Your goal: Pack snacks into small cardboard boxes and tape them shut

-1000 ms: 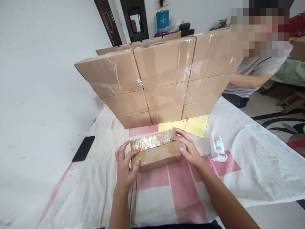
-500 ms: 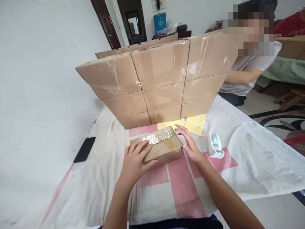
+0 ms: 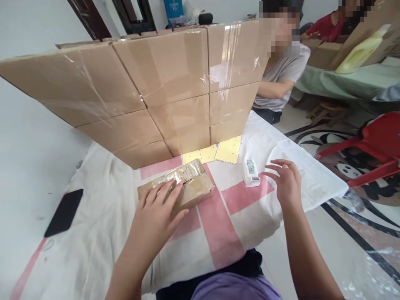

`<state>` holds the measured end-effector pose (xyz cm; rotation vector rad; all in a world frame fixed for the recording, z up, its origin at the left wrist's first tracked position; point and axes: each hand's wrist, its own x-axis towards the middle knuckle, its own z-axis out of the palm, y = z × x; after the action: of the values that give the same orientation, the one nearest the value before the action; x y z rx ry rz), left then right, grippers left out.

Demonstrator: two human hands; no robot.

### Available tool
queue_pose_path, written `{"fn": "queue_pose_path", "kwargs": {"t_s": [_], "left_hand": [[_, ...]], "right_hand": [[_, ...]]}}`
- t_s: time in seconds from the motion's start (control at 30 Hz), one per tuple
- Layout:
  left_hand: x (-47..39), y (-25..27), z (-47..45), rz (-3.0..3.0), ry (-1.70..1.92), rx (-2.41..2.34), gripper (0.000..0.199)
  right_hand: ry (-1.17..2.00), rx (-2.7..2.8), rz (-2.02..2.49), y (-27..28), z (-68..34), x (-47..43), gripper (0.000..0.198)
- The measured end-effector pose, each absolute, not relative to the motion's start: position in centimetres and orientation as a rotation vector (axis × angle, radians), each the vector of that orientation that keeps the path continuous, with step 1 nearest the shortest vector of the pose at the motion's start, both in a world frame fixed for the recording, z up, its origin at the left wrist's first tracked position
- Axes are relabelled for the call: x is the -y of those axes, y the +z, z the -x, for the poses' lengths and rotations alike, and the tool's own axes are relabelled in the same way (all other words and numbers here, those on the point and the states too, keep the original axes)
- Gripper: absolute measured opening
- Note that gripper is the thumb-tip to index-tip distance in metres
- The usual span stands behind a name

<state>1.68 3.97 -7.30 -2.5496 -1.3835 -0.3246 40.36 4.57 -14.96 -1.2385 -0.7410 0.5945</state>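
Observation:
A small cardboard box [image 3: 196, 186], its top crossed by shiny packing tape, lies flat on the cloth-covered table. My left hand [image 3: 161, 204] rests on the box's near left part, fingers spread over the top. To the right, my right hand [image 3: 286, 179] is in the air with its fingers apart and nothing in it. Just left of its fingertips stands a white tape dispenser [image 3: 251, 174], upright on a pink patch of the cloth.
A tall wall of taped cardboard boxes [image 3: 175, 91] stands behind the small box, with yellow paper sheets [image 3: 228, 150] at its foot. A black phone [image 3: 64, 213] lies at left. Beyond the table are a person in a grey shirt [image 3: 281, 79] and a red chair [image 3: 375, 146].
My right hand has left the box's right end and moved right, past the tape dispenser. My left hand stays on the box. The view has swung to the right.

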Motion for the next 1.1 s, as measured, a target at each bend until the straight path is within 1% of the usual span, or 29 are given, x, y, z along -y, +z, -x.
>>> {"fn": "queue_pose_path", "kwargs": {"t_s": [0.1, 0.2, 0.23, 0.27, 0.3, 0.33, 0.37, 0.4, 0.43, 0.5, 0.53, 0.6, 0.77, 1.0, 1.1], "left_hand": [[-3.9, -7.6, -6.1, 2.623, -0.55, 1.148, 0.05], [-4.1, -10.5, -11.9, 2.861, -0.936, 0.711, 0.042], [-4.3, -12.0, -14.0, 2.983, -1.02, 0.652, 0.043], [-4.6, -13.5, -16.0, 3.094, -1.132, 0.704, 0.046], [-5.0, -15.1, -18.0, 3.19, -1.252, 0.836, 0.058], [-5.5, -16.6, -19.9, 3.286, -1.304, 0.954, 0.073], [-6.2, -18.0, -21.6, 3.287, -1.396, 1.108, 0.081], [-6.9, -19.1, -23.0, 3.26, -1.484, 1.243, 0.083], [-7.6, -20.1, -24.2, 3.206, -1.575, 1.363, 0.078], [-8.7, -21.3, -25.6, 3.132, -1.689, 1.475, 0.06], [-9.1, -21.6, -25.9, 3.132, -1.71, 1.481, 0.054], [-9.6, -21.9, -25.7, 3.221, -1.68, 1.412, 0.051], [-9.5, -21.9, -24.2, 3.432, -1.478, 1.274, 0.052], [-9.6, -21.7, -24.2, 3.436, -1.437, 1.333, 0.054], [-9.6, -21.4, -24.2, 3.439, -1.406, 1.368, 0.052]], "right_hand": [[0.721, 0.799, 1.419, -15.5, -41.8, -3.6, 0.027], [0.837, 0.869, 1.55, -15.8, -42.1, -3.6, 0.035], [0.878, 0.863, 1.556, -15.8, -42.0, -3.8, 0.036], [0.911, 0.85, 1.546, -15.9, -42.0, -4.1, 0.037], [0.928, 0.833, 1.528, -15.9, -42.0, -4.3, 0.036], [0.93, 0.816, 1.511, -16.0, -42.1, -4.6, 0.036], [0.918, 0.802, 1.495, -16.0, -42.2, -4.9, 0.035], [0.904, 0.795, 1.483, -16.0, -42.3, -5.1, 0.034], [0.899, 0.794, 1.472, -16.0, -42.4, -5.3, 0.033], [0.916, 0.817, 1.454, -15.8, -42.6, -5.7, 0.034], [0.927, 0.844, 1.447, -15.7, -42.8, -5.8, 0.035], [0.936, 0.921, 1.436, -15.5, -42.9, -6.0, 0.035], [0.96, 1.066, 1.409, -15.0, -43.2, -6.2, 0.035], [1.042, 1.04, 1.314, -15.5, -43.0, -6.8, 0.035], [1.094, 0.977, 1.231, -15.4, -42.6, -7.0, 0.036]]}}
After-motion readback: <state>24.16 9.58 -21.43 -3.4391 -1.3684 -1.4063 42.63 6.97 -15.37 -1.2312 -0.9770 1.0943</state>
